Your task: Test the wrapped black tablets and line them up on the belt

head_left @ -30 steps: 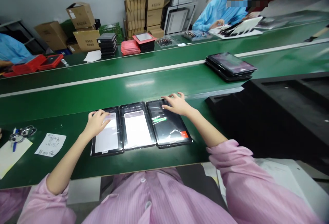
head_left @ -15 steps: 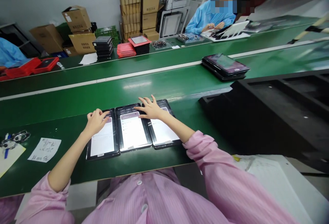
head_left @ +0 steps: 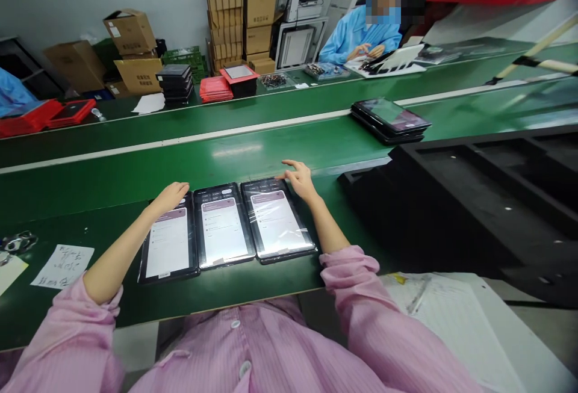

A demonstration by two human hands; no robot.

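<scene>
Three tablets lie side by side on the green bench, screens lit with a white page under a purple band. My left hand (head_left: 172, 195) rests over the top edge of the left tablet (head_left: 168, 245), its fingers stretched to the right and partly hidden behind the back of the hand. Between the other two lies the middle tablet (head_left: 226, 227), with neither hand on it. At the upper edge of the right tablet (head_left: 277, 218), my right hand (head_left: 295, 177) is open with fingers apart, a fingertip at or just above the glass. Neither hand grips anything.
A stack of tablets (head_left: 391, 119) sits beyond, near a large black tray (head_left: 451, 200) on the right. Left are a handwritten note (head_left: 63, 265) and a metal object (head_left: 20, 241). Across the line, a person in blue (head_left: 361, 32) works; boxes (head_left: 262, 8) stand behind.
My right hand has moved right, from over the middle and right tablets to the right one's top edge, uncovering both screens. My left hand has shifted up to its tablet's top edge.
</scene>
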